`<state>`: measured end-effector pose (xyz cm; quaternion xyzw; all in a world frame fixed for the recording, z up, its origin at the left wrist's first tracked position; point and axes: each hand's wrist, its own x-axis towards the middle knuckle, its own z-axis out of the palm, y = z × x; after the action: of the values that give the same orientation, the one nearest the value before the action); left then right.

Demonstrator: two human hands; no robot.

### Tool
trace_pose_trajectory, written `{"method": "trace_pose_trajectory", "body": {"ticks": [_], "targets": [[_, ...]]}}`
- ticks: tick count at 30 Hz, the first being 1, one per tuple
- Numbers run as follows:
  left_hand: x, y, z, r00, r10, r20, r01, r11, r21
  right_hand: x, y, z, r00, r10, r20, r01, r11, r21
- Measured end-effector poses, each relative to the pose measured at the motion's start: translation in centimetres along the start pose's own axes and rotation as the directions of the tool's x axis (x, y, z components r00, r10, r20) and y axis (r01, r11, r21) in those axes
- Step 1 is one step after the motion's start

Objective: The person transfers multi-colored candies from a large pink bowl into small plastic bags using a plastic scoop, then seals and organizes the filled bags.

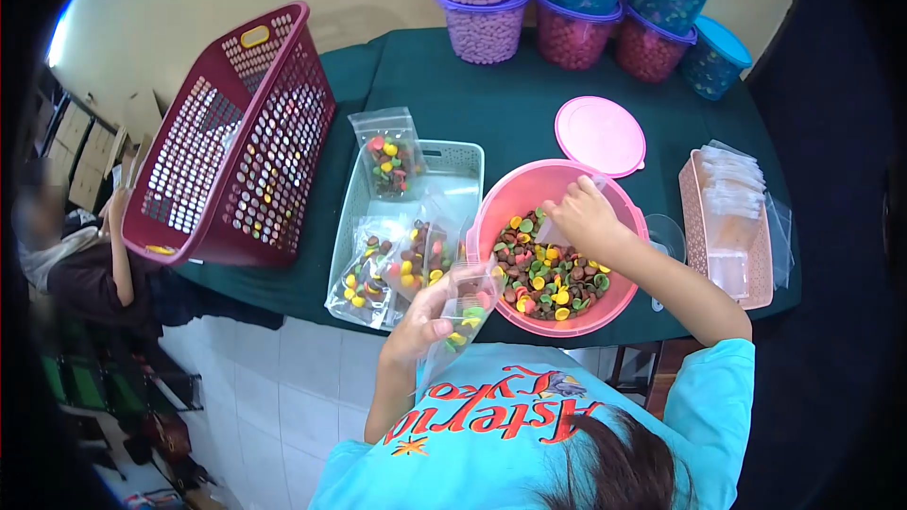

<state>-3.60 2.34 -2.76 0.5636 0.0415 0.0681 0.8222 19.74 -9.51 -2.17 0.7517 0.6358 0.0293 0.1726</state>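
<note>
My left hand [430, 316] is closed around a clear plastic bag [465, 319] with some colored candy pieces inside, held near the left rim of a pink tub [480, 217]. Brown, green, yellow and red round candies [548, 274] fill the tub's bottom. Over them, my right hand [583, 217] grips a translucent scoop [551, 231], partly covered by the fingers. Beside my left hand, a pale green basket [452, 148] holds several filled bags, among them a zip bag [388, 156] leaning at its back edge.
A maroon laundry basket [255, 123] stands at the left. A pink lid [600, 136] lies behind the tub. At the right, a pink basket [696, 217] holds clear bags [732, 184]. Several candy-filled containers [576, 33] line the back. Another person [94, 255] is at far left.
</note>
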Motion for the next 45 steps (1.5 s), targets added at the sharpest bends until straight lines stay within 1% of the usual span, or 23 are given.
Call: {"method": "trace_pose_trajectory", "body": {"ticks": [2,3,4,6,10,13,15,16,18,22,24,28,30,31,32,34,35,36,38,40,42,44,45], "targets": [[0.0,0.1,1.2,1.0,-0.016,-0.004,0.016,1.0,0.005,0.8,0.7,1.5,0.98,-0.082,-0.183,0.087,0.996,0.02],[0.0,-0.3,1.4,0.999,-0.031,-0.019,0.031,1.0,0.006,1.1,0.8,1.6,0.989,-0.107,-0.099,0.114,0.992,0.061],[-0.1,-0.3,1.7,0.999,-0.03,-0.03,0.03,1.0,0.006,1.3,0.9,1.6,0.988,-0.117,-0.102,0.124,0.99,0.062],[-0.1,-0.2,2.2,0.995,-0.044,-0.087,0.048,0.998,0.04,1.3,1.0,1.3,0.983,-0.163,0.082,0.16,0.986,0.036],[-0.2,-0.7,2.2,0.994,-0.04,-0.106,0.041,0.999,0.014,1.2,1.4,1.1,0.971,-0.214,0.111,0.19,0.963,0.192],[-0.1,-1.0,2.2,0.993,-0.025,-0.115,0.027,1.0,0.015,1.5,1.4,1.6,0.942,-0.266,0.204,0.195,0.93,0.312],[-0.1,-1.0,2.4,0.989,-0.009,-0.147,0.009,1.0,0.003,1.3,2.0,0.5,0.868,-0.374,0.326,0.214,0.875,0.434],[-0.1,-1.1,2.4,0.988,-0.01,-0.152,0.01,1.0,0.0,1.1,2.0,-0.2,0.865,-0.379,0.328,0.218,0.874,0.435],[-0.2,-1.6,2.3,0.987,-0.018,-0.162,0.012,0.999,-0.038,0.8,2.0,-1.4,0.823,-0.331,0.461,0.008,0.819,0.574],[-0.3,-1.4,2.5,0.983,-0.015,-0.184,0.007,0.999,-0.044,1.2,2.6,-0.1,0.745,-0.406,0.53,0.066,0.835,0.546],[-0.3,-1.3,2.4,0.985,-0.03,-0.171,0.022,0.999,-0.049,1.5,3.2,0.7,0.773,-0.513,0.375,0.137,0.711,0.69],[-0.1,-0.8,2.6,0.977,0.042,-0.207,-0.022,0.995,0.096,1.3,4.2,-1.1,0.808,-0.449,0.381,0.06,0.707,0.705],[0.0,0.2,3.1,0.951,0.177,-0.255,-0.097,0.95,0.298,0.8,4.7,-1.7,0.849,-0.414,0.327,-0.021,0.593,0.805],[0.1,0.5,3.0,0.946,0.206,-0.251,-0.098,0.918,0.385,0.5,4.9,-1.9,0.853,-0.406,0.328,-0.027,0.593,0.805],[0.2,1.1,3.2,0.948,0.206,-0.24,-0.102,0.917,0.385,0.2,5.2,-2.2,0.885,-0.374,0.277,-0.02,0.564,0.826],[0.5,2.2,3.6,0.93,0.25,-0.27,0.036,0.669,0.742,-0.3,5.5,-3.2,0.918,-0.326,0.225,-0.016,0.536,0.844],[0.7,1.7,3.2,0.916,0.31,-0.255,0.032,0.577,0.816,-0.7,5.7,-4.2,0.95,-0.28,0.142,0.036,0.548,0.836],[1.0,1.5,3.1,0.918,0.312,-0.244,0.021,0.576,0.817,-1.0,5.9,-5.2,0.971,-0.233,0.057,0.087,0.564,0.821],[1.6,1.3,3.0,0.9,0.375,-0.221,0.025,0.461,0.887,-1.3,6.3,-6.7,0.978,-0.193,0.074,0.058,0.602,0.796],[2.3,1.5,3.0,0.902,0.395,-0.175,-0.039,0.478,0.877,-1.6,6.3,-7.9,0.992,-0.096,0.081,0.001,0.65,0.76],[3.0,1.3,2.9,0.908,0.382,-0.169,-0.044,0.489,0.871,-1.9,5.6,-9.0,0.999,-0.045,0.01,0.022,0.642,0.766],[3.5,1.5,3.1,0.91,0.394,-0.131,-0.075,0.465,0.882,-2.1,4.6,-10.0,0.999,0.033,0.006,-0.03,0.808,0.589],[3.7,1.7,3.2,0.907,0.406,-0.11,-0.091,0.444,0.891,-2.2,3.7,-11.2,0.986,0.117,0.122,-0.161,0.873,0.46]]}}
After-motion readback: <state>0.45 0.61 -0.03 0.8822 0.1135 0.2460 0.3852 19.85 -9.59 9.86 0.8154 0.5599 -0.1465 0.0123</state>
